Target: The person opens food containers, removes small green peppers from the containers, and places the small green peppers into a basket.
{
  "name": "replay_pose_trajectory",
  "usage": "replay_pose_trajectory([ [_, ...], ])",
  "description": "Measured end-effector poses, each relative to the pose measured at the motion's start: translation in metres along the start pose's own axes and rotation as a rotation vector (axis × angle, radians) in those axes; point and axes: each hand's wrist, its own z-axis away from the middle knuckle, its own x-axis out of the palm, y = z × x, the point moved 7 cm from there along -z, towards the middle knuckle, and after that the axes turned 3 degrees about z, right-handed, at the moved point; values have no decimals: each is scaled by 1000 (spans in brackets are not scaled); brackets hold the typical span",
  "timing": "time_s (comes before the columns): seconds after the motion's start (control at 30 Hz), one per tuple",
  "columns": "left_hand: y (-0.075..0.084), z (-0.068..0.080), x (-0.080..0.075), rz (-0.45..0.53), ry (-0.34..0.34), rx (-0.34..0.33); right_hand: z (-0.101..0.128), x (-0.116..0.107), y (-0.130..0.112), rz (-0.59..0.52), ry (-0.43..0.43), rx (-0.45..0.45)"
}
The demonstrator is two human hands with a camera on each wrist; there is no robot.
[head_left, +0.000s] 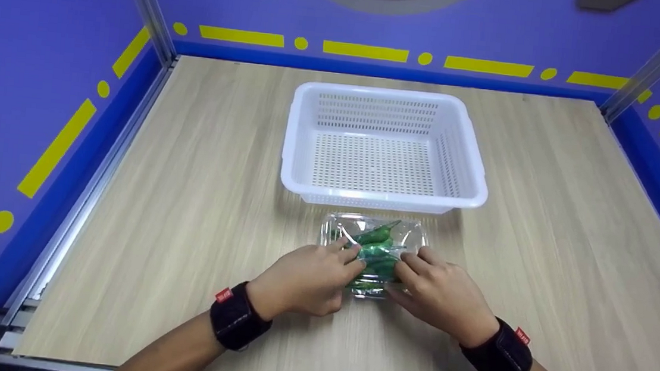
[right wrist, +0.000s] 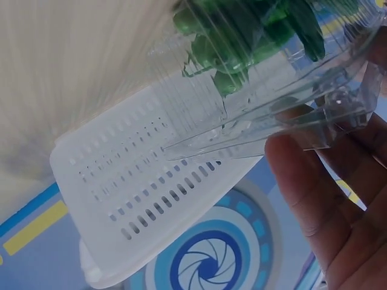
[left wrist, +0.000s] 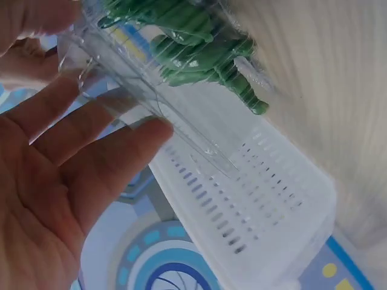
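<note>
A clear plastic clamshell box point(head_left: 367, 293) with several green peppers point(head_left: 382, 235) inside lies on the table, close in front of a white basket. My left hand point(head_left: 313, 276) is at its left front, with curled fingers over the top and the thumb near the front edge. From the other side my right hand point(head_left: 440, 294) holds the right front part, its fingers bent onto the lid. In the left wrist view, fingertips point(left wrist: 158, 128) show against the clear lid. The right wrist view has fingers point(right wrist: 296, 175) at the plastic rim, with the peppers point(right wrist: 242, 42) beyond.
The white perforated basket point(head_left: 383, 197) stands just behind the box, nothing visible inside it. Under both is a wood-grain table point(head_left: 203, 198). Blue panels point(head_left: 245, 58) with yellow marks rise along its back and sides, joined by metal posts point(head_left: 148, 8) at the corners.
</note>
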Motion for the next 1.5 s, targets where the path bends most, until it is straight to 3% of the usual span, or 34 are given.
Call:
replay_pose_trajectory([
  [0.1, 6, 1, 3, -84, 8, 19, -1, 0, -1, -9, 3, -12],
  [0.2, 8, 3, 4, -123, 62, 52, -2, 1, 0, -17, 2, -17],
  [0.47, 6, 7, 3, -120, 149, 90, -1, 1, 0, -18, 7, -12],
  [0.63, 5, 11, -1, -115, 180, 77, 0, 3, 1, -70, -11, 0],
  [0.83, 1, 15, -9, -106, 272, 61, 4, 2, 4, -72, 7, 33],
  [1.07, -6, 19, -21, 13, 370, 46, 5, -7, 9, -69, 81, 55],
  [1.27, -14, 21, -29, 171, 427, 46, 1, -23, 16, -94, 213, 66],
  [1.5, -26, 25, -35, 328, 477, 38, 3, -33, 26, -128, 274, 152],
])
